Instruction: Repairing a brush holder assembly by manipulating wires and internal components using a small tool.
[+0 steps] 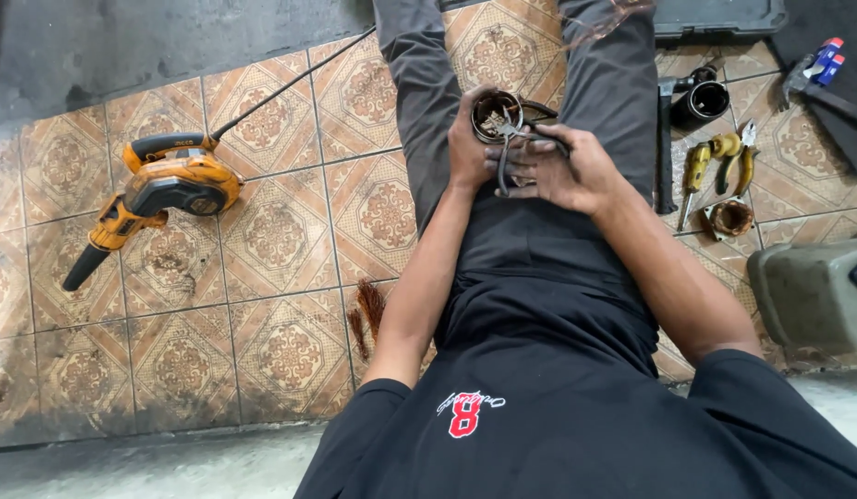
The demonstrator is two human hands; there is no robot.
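Left hand [467, 148] grips motor stator [496, 115] on person's lap; right hand [559, 171] clamped on pliers [516, 139] w/ tips inside. Risk: tips slip, nick fingers or the winding.

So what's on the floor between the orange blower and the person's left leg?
In the head view, only bare patterned tiles lie between the orange blower and the left leg. The blower's black cord runs across the upper part of that stretch.
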